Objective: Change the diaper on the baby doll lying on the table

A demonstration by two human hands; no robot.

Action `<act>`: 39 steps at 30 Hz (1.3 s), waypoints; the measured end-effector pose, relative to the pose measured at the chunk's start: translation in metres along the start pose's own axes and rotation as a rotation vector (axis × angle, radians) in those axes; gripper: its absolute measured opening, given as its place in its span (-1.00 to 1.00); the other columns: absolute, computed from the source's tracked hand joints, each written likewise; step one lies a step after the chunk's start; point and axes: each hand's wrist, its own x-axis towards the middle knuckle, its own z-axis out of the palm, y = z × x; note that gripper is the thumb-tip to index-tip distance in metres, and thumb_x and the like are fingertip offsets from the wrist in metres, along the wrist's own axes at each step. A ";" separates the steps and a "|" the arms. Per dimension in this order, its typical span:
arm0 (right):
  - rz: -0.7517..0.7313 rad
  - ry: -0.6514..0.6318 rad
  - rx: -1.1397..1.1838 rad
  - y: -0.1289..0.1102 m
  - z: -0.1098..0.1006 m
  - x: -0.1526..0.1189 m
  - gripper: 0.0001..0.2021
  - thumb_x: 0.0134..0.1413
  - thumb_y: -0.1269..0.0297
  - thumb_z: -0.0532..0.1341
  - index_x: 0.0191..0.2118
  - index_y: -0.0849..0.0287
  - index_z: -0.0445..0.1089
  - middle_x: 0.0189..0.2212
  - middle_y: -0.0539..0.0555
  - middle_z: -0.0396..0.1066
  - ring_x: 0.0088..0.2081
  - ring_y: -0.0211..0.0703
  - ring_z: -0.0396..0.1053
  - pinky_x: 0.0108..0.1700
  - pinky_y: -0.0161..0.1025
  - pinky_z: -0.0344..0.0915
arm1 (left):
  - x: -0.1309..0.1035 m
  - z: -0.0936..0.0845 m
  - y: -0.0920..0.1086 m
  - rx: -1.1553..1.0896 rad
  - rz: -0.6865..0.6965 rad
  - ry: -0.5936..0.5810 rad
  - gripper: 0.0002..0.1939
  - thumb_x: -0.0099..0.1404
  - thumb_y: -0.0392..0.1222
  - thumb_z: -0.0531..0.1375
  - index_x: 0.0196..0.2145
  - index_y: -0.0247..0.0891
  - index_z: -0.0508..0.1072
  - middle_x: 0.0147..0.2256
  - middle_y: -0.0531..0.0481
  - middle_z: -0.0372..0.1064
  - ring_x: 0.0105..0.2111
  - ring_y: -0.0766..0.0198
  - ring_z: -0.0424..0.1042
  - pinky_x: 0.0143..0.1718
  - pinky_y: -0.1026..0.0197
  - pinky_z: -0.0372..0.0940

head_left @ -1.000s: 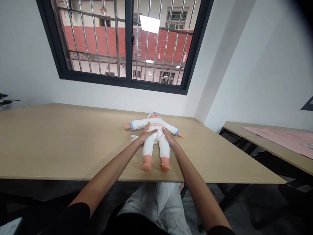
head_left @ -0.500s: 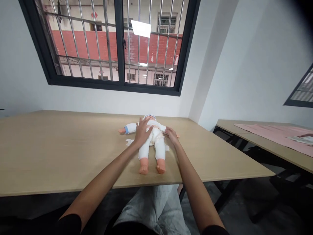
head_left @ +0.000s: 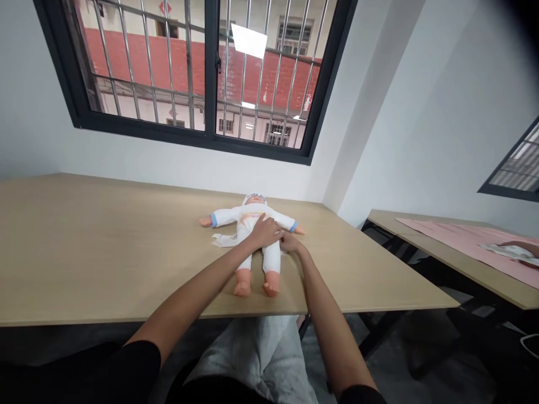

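A baby doll [head_left: 248, 216] in white clothes with blue cuffs lies on its back on the wooden table [head_left: 105, 252], head toward the window, bare feet toward me. My left hand [head_left: 264, 232] rests on the doll's belly and hip. My right hand [head_left: 289, 241] touches the doll's right-side hip, fingers meeting the left hand. A white cloth piece [head_left: 224, 240] sticks out from under the doll on its left side. Whether either hand pinches fabric is too small to tell.
A barred window [head_left: 202, 73] is on the wall behind the table. A second table [head_left: 455, 264] at the right carries a pink cloth [head_left: 463, 235], and another person's hand [head_left: 520, 247] lies on it at the frame edge. A gap separates the two tables.
My left hand has slid from the doll's chest down to its belly and across toward my right hand. The white cloth now shows more on the doll's left side.
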 end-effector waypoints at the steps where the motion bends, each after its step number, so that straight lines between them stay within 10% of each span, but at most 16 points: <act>1: 0.021 -0.001 0.016 0.002 0.000 0.001 -0.95 -0.38 0.44 0.25 -0.62 0.18 0.38 -0.58 -0.03 0.39 -0.43 -0.14 0.33 -0.30 -0.23 0.31 | -0.001 -0.001 -0.002 -0.002 -0.007 0.000 -0.65 0.30 -0.06 -0.06 -0.41 -0.20 0.47 -0.30 -0.05 0.43 -0.12 0.13 0.30 0.15 -0.05 -0.15; 14: 0.228 0.346 0.448 0.018 -0.017 0.007 -0.76 -0.28 0.38 0.35 -0.43 0.18 0.28 -0.58 0.02 0.37 -0.50 -0.19 0.37 -0.54 -0.30 0.34 | 0.007 -0.003 0.005 0.058 -0.007 -0.100 -0.70 0.04 0.08 0.20 -0.36 -0.18 0.47 -0.25 -0.07 0.36 -0.11 0.01 0.25 0.03 -0.09 -0.02; 24: 0.151 0.248 0.691 -0.005 -0.020 -0.006 -0.75 -0.05 0.08 0.26 -0.37 0.18 0.34 -0.46 0.02 0.41 -0.50 -0.31 0.35 -0.45 -0.39 0.39 | 0.019 0.015 0.010 0.121 -0.099 -0.020 -0.73 0.26 -0.16 0.02 -0.36 -0.28 0.48 -0.26 -0.19 0.38 -0.08 -0.03 0.22 -0.03 -0.12 0.00; 39: 0.011 0.273 0.757 -0.006 -0.020 -0.001 -0.58 -0.30 0.41 0.35 -0.18 0.19 0.33 -0.41 -0.06 0.46 -0.39 -0.34 0.39 -0.28 -0.41 0.36 | 0.019 0.015 0.001 0.088 -0.215 0.077 -0.74 0.26 -0.25 -0.04 -0.35 -0.33 0.43 -0.24 -0.21 0.37 -0.11 0.02 0.26 -0.06 -0.02 0.03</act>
